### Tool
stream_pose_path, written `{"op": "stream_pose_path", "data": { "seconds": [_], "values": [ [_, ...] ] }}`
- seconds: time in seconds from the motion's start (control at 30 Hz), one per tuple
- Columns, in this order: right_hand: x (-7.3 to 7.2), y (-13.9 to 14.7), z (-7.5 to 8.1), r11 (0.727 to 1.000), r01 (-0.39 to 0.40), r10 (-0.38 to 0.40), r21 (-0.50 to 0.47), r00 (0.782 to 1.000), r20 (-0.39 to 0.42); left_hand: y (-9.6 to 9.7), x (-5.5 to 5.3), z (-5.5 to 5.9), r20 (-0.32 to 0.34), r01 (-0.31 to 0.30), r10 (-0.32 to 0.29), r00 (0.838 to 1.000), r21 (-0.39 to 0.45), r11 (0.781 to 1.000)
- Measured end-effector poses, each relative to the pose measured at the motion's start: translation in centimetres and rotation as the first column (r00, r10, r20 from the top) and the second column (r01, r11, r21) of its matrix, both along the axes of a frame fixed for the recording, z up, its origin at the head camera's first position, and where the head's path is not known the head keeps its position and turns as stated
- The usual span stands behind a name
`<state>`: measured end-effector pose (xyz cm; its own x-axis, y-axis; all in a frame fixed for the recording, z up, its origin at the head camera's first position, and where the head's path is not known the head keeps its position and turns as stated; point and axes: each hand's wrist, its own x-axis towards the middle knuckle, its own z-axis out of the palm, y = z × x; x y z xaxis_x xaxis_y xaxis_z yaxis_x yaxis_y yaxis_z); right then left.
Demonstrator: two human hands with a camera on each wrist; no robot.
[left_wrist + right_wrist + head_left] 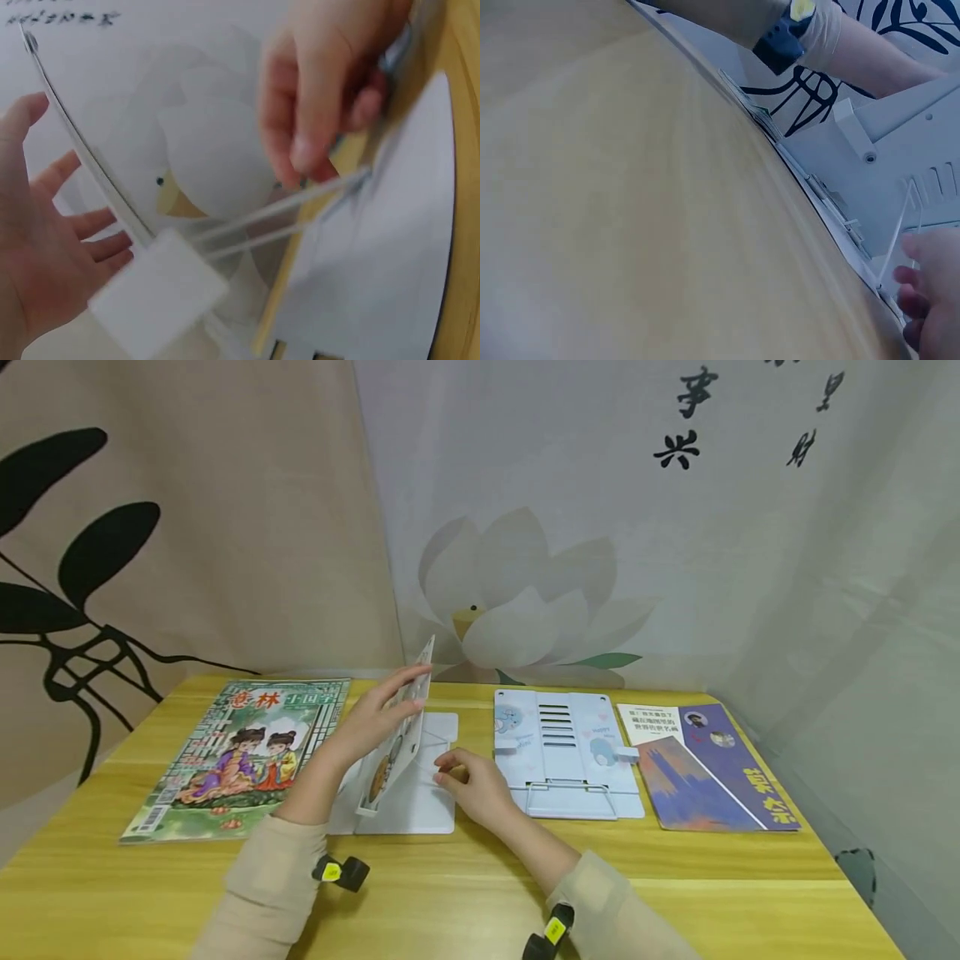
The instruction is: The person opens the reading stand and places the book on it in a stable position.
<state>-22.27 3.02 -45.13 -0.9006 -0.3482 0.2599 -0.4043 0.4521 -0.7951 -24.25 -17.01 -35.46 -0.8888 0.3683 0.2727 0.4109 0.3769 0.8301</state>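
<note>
A white book stand's printed panel (399, 739) stands raised, nearly upright, over its white base plate (427, 802). My left hand (378, 714) rests on one face of the panel, and in the left wrist view its thumb and fingers (56, 180) are all on that same side. Between panel and base runs a thin wire prop (277, 210). Close beside this wire, my right hand (480, 789) hovers with loosely bent fingers. The right wrist view shows the right thumb (922, 244) right by the wire prop, with nothing visibly gripped.
A second book stand (555, 739) lies folded flat to the right, printed side up. Farther right are overlapping books, including a purple one (738, 756). An illustrated magazine (247, 756) lies at the left. A printed curtain (525, 485) hangs behind the wooden table (420, 893).
</note>
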Motion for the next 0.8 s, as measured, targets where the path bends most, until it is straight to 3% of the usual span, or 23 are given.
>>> {"op": "stream_pose_path", "data": {
  "seconds": [0.13,0.2,0.37,0.47,0.6,0.8],
  "values": [
    [0.9,0.4,0.5,0.997,0.012,-0.014,-0.07,0.999,-0.035,-0.8,-0.9,-0.1,0.008,-0.029,0.029,1.0,0.006,1.0],
    [1.6,0.6,0.8,0.995,0.011,-0.016,-0.104,0.999,-0.05,-0.9,-0.9,0.7,0.022,-0.036,0.036,0.999,0.02,0.999],
    [3.5,0.8,1.8,0.982,-0.01,-0.01,-0.191,0.994,-0.105,-2.0,-2.6,0.9,0.027,-0.035,0.033,0.999,0.064,0.997],
    [4.9,0.5,3.1,0.966,-0.023,-0.019,-0.259,0.987,-0.16,-2.7,-4.2,0.3,0.038,-0.035,0.032,0.999,0.071,0.997],
    [6.0,-0.2,4.1,0.939,-0.054,-0.038,-0.341,0.965,-0.258,-2.5,-5.2,0.4,0.073,-0.028,0.023,0.997,0.071,0.997],
    [5.7,-1.6,3.5,0.898,-0.114,-0.075,-0.425,0.912,-0.404,-1.5,-6.1,0.9,0.068,-0.025,0.02,0.997,0.071,0.997]
  ]
}}
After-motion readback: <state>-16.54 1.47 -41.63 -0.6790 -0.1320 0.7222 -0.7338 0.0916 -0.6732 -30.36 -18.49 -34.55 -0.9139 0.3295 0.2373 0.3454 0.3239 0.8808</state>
